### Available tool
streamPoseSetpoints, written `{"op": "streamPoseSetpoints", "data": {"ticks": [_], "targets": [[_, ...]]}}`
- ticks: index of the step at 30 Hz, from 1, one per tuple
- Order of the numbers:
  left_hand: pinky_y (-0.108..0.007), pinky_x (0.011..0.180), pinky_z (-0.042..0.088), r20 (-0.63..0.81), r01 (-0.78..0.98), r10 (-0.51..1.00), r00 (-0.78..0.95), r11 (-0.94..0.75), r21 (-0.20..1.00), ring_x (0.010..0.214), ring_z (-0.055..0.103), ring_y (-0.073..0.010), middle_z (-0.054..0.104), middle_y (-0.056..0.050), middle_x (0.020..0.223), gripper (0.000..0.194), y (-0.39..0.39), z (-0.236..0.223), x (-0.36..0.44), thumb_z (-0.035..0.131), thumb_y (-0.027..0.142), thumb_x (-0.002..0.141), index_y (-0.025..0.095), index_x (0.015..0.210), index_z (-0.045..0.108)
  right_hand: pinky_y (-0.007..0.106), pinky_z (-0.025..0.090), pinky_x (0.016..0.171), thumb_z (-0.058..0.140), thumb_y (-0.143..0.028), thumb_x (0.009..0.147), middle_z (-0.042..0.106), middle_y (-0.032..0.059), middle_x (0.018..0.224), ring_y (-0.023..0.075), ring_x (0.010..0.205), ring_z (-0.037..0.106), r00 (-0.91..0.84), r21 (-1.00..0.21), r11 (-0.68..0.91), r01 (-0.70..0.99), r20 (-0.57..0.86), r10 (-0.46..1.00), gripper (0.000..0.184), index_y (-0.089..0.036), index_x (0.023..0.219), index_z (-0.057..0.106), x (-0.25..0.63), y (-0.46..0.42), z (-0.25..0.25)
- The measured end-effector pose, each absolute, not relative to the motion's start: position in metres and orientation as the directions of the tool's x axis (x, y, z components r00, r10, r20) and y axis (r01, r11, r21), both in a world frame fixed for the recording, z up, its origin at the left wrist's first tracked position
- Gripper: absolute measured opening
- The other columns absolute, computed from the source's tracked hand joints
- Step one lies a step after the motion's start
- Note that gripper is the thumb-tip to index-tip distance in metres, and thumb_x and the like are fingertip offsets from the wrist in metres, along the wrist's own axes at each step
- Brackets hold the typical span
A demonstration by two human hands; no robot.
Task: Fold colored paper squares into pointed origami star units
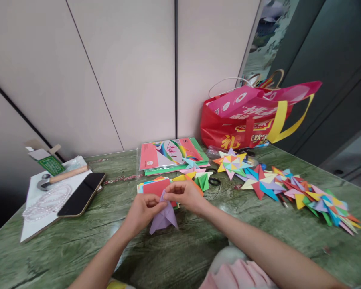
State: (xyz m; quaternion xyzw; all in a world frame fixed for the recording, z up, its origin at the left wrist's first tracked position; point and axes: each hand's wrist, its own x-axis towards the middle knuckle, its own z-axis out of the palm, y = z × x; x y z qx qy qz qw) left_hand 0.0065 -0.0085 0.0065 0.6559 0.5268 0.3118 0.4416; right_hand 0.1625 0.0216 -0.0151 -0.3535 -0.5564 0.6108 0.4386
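Observation:
A purple piece of folded origami paper (164, 220) is held up over the near part of the table, its pointed tip upward and its lower corners spread. My left hand (145, 210) pinches its left side between thumb and fingers. Close to the tip, my right hand (185, 194) grips the same paper from the right. Just behind both hands lies a stack of square coloured paper with a red sheet (156, 188) on top, partly covered by my fingers. Folded pieces in green (202, 182), yellow, pink and blue lie beyond my right hand.
Several multicoloured paper stars (260, 181) spread along the right. Black-handled scissors (214, 181) lie near packaged coloured paper (168, 154). A red bag (243, 116) stands behind. At left are a phone (82, 195), a hammer (63, 176), a beaded strand (48, 202) and a small green box (49, 162).

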Motion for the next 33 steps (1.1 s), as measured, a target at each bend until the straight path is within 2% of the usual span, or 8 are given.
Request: {"op": "streamPoseSetpoints", "data": {"ticks": [5,12,19,26,33], "targets": [[-0.019,0.045,0.027,-0.057,0.412,0.963,0.264,-0.059,0.909,0.047,0.038,-0.0083,0.049,0.002,0.049,0.027,-0.0091,0.0090,0.0076,0.059,0.036,0.065,0.011,0.053,0.060,0.022,0.039,0.053,0.077,-0.034,0.047,0.058,-0.0025,0.058,0.0075,0.052,0.048,-0.360,-0.988,-0.008,-0.155,0.049,0.932,0.030,-0.013,0.062,0.061,0.1617,0.0219,-0.0169],[-0.019,0.045,0.028,-0.056,0.430,0.957,0.285,-0.075,0.900,0.048,0.039,-0.0087,0.048,0.002,0.049,0.027,-0.0093,0.0052,0.0076,0.058,0.034,0.066,0.011,0.054,0.060,0.024,0.042,0.060,0.074,-0.037,0.054,0.060,-0.0008,0.063,0.0085,0.056,0.052,-0.395,-0.981,-0.032,-0.190,0.047,0.917,0.030,-0.013,0.066,0.062,0.1654,0.0234,-0.0147],[-0.019,0.043,0.024,-0.077,0.431,0.950,0.302,-0.064,0.900,0.045,0.034,-0.0072,0.045,0.003,0.047,0.027,-0.0101,0.0059,0.0087,0.059,0.034,0.066,0.012,0.050,0.056,0.022,0.039,0.054,0.073,-0.041,0.054,0.056,-0.0021,0.055,0.0074,0.051,0.047,-0.351,-0.990,-0.047,-0.130,0.002,0.936,0.032,-0.012,0.059,0.060,0.1617,0.0205,-0.0141],[-0.020,0.043,0.024,-0.136,0.371,0.955,0.265,0.029,0.928,0.043,0.037,-0.0076,0.049,0.002,0.047,0.026,-0.0094,0.0028,0.0060,0.061,0.035,0.065,0.011,0.055,0.060,0.024,0.043,0.058,0.069,-0.045,0.058,0.058,-0.0021,0.058,0.0086,0.054,0.052,-0.385,-0.968,-0.170,-0.187,-0.087,0.919,0.033,-0.013,0.061,0.061,0.1642,0.0217,-0.0091],[-0.020,0.044,0.022,-0.151,0.381,0.954,0.257,0.043,0.924,0.044,0.035,-0.0069,0.047,0.003,0.048,0.029,-0.0104,0.0037,0.0067,0.062,0.038,0.064,0.010,0.055,0.059,0.022,0.040,0.054,0.070,-0.042,0.057,0.055,-0.0028,0.055,0.0072,0.051,0.047,-0.398,-0.992,-0.059,-0.109,-0.011,0.917,0.030,-0.013,0.059,0.060,0.1641,0.0209,-0.0111]]}}
